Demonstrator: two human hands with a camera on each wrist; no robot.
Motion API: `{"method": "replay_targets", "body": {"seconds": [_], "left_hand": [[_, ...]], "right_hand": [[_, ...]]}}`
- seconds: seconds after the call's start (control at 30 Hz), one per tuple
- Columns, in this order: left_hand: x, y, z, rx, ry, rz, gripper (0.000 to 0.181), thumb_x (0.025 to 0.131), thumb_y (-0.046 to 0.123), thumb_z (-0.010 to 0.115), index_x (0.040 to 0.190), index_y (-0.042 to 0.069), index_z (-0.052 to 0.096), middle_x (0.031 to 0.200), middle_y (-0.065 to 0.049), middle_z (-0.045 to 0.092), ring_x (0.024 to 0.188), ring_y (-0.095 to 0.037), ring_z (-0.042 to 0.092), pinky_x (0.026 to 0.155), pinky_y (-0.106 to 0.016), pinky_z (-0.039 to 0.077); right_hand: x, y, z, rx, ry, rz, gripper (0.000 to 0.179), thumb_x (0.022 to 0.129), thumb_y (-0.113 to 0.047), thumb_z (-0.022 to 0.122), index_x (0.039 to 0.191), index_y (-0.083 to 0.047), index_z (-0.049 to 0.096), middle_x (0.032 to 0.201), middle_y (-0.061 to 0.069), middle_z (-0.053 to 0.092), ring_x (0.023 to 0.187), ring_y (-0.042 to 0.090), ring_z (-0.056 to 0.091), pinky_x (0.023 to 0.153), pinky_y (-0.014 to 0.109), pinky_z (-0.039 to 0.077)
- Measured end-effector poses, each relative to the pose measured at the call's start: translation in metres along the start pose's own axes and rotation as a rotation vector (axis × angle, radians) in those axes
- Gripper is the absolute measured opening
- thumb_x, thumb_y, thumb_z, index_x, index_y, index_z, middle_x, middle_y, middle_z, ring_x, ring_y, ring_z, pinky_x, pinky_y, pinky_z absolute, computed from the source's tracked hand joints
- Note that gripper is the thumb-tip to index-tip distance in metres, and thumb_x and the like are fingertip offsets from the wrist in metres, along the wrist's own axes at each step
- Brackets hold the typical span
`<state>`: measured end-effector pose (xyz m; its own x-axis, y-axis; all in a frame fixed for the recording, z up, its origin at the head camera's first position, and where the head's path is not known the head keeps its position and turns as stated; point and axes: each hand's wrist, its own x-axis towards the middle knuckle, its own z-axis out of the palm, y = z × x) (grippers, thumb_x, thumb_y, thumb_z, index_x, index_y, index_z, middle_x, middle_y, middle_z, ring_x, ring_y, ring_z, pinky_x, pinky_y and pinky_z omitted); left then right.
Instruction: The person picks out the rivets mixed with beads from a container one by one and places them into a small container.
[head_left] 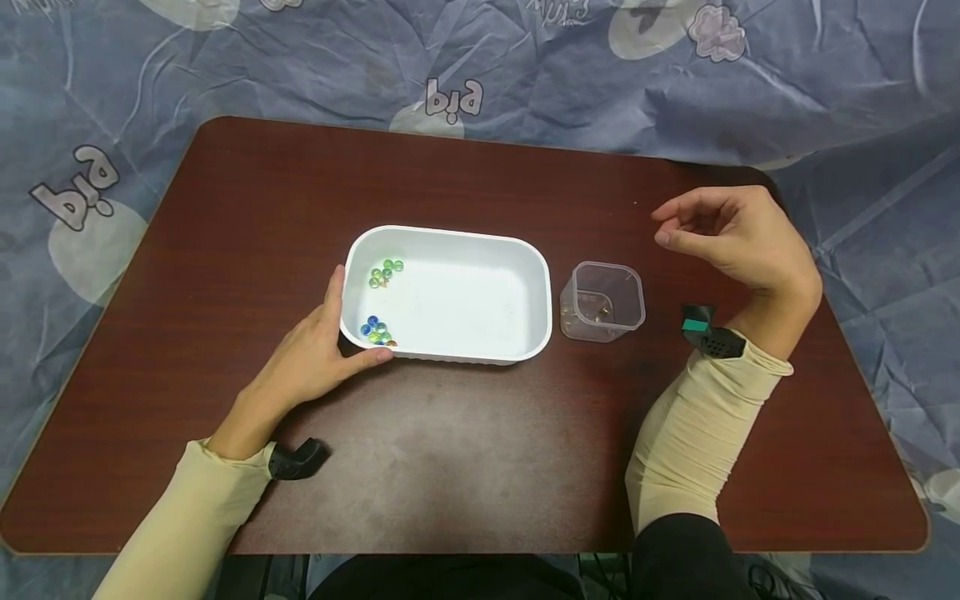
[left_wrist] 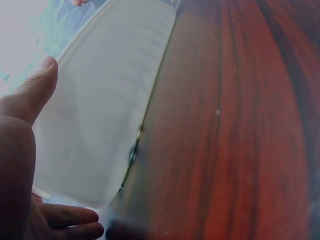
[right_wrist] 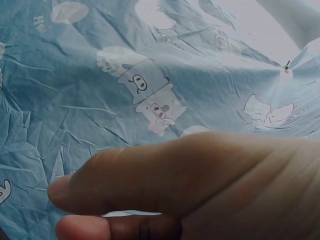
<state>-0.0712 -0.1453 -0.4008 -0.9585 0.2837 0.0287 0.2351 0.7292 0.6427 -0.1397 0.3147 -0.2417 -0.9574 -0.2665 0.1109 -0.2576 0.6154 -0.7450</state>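
A white rectangular tray [head_left: 457,293] sits near the middle of the table. Several green glass marbles [head_left: 386,273] lie toward its far left corner, and several blue and mixed-colour ones [head_left: 377,330] at its near left corner. My left hand [head_left: 311,354] touches that near left corner, its straight fingers along the left side and its thumb on the front rim. To the right of the tray stands a clear plastic container [head_left: 602,302] with small brownish bits at its bottom. Beyond the container, my right hand [head_left: 742,233] hovers with loosely bent fingers; nothing shows between thumb and fingers.
The brown table [head_left: 480,450] has rounded corners, and its far edge runs behind the tray. A blue printed cloth [head_left: 510,75] covers what lies past the table. Each wrist wears a small black device [head_left: 298,458].
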Motion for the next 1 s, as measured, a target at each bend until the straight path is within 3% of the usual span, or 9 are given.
{"method": "replay_targets", "body": {"seconds": [0.53,1.0], "left_hand": [[0.001,0.001,-0.001,-0.001,-0.01,-0.014,0.122,0.083,0.06,0.071,0.158,0.01,-0.011,0.148,-0.028,0.04,0.129,-0.04,0.046,0.097,-0.059,0.038],[0.0,0.002,0.0,-0.011,-0.001,-0.018,0.122,0.082,0.057,0.074,0.158,0.011,-0.01,0.15,-0.026,0.037,0.13,-0.038,0.046,0.096,-0.057,0.04]], "right_hand": [[0.009,-0.005,0.007,-0.086,-0.036,-0.003,0.017,0.087,-0.01,0.076,0.103,-0.009,0.075,0.084,-0.012,0.07,0.077,0.007,0.062,0.067,0.015,0.044],[0.021,-0.014,0.023,-0.111,-0.077,0.009,0.016,0.087,-0.016,0.076,0.102,-0.01,0.075,0.085,-0.006,0.07,0.079,0.01,0.061,0.069,0.017,0.044]]}}
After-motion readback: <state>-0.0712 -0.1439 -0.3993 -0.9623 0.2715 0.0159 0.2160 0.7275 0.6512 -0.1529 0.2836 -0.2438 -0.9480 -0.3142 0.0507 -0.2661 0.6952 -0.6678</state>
